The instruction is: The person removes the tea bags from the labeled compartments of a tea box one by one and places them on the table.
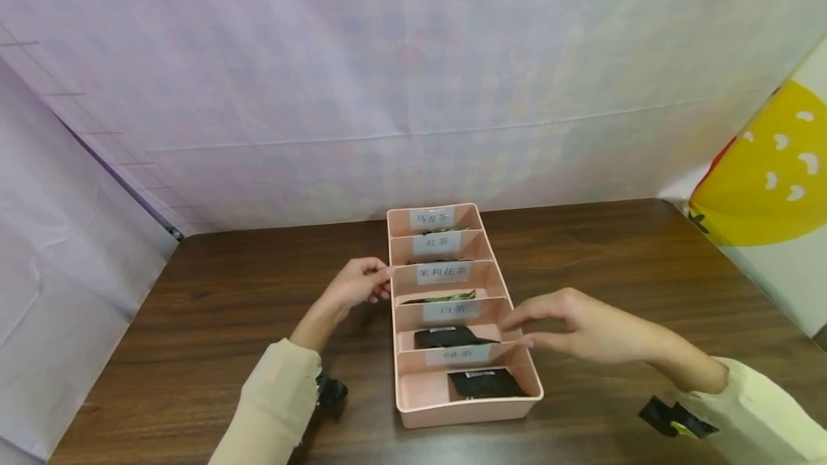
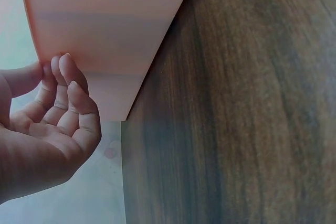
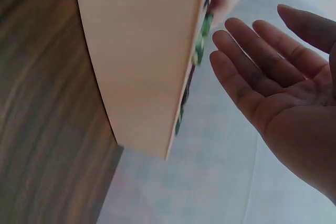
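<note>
A long pink divided storage box [image 1: 478,418] lies on the table, its compartments each marked by a white label with Chinese tea names. My left hand [image 1: 357,283] pinches the box's left rim near the middle; in the left wrist view, the thumb of that hand [image 2: 58,114] meets the edge and its fingers curl against the outer wall. Over the right rim hovers my right hand [image 1: 591,325], fingers relaxed and apart, holding nothing. A black sachet [image 1: 487,383] lies in the nearest compartment. Another black sachet [image 1: 446,336] is one compartment farther back, and a green-patterned packet [image 1: 455,297] is behind that.
The dark wood table [image 1: 258,285] extends on both sides of the box. A pale checked cloth [image 1: 388,92] hangs behind it, with a yellow printed shape [image 1: 769,171] at the right. Dark straps show at both sleeves.
</note>
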Motion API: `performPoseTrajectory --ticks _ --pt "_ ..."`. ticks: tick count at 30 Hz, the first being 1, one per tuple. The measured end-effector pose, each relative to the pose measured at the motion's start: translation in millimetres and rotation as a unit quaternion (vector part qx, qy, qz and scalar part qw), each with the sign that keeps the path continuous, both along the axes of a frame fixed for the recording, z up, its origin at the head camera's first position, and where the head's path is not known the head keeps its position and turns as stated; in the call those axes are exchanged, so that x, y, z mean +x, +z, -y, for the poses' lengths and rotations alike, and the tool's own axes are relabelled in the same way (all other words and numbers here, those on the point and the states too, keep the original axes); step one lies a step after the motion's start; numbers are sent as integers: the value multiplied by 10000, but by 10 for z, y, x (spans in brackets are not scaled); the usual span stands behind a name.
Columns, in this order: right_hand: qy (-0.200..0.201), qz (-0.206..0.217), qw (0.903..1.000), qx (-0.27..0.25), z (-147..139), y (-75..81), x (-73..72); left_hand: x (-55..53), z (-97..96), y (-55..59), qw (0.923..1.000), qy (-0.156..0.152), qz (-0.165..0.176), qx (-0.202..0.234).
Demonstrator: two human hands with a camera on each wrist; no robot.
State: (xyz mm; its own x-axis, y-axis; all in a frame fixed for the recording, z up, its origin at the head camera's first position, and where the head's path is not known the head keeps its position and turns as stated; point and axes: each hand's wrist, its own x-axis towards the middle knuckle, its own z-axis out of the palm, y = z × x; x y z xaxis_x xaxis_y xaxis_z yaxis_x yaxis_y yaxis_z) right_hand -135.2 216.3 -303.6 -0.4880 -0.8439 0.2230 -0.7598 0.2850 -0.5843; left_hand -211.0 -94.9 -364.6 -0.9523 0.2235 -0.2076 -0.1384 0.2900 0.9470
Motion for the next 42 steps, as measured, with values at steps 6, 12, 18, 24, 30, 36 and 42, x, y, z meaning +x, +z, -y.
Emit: performPoseTrajectory --ticks 6,12,18,24,30,36,42 --pt "364 296 9989 4 101 -112 138 8 -4 2 10000 42 -9 -56" --pt "392 227 9987 215 152 -233 206 12 -15 -7 10000 54 6 -68" --pt "391 -73 9973 613 156 -281 242 14 -16 -18 9999 87 -14 -100" --pt "408 -224 9975 531 149 -303 244 9 -12 -7 9999 78 -8 -111" --pt "432 -111 9984 338 136 -313 235 7 -16 7 9998 122 24 -128" --pt "477 207 9986 135 142 -320 232 -5 -9 3 9997 115 -34 -191" --pt "495 329 9982 -70 157 -320 228 2 -13 24 9997 120 -14 -224"
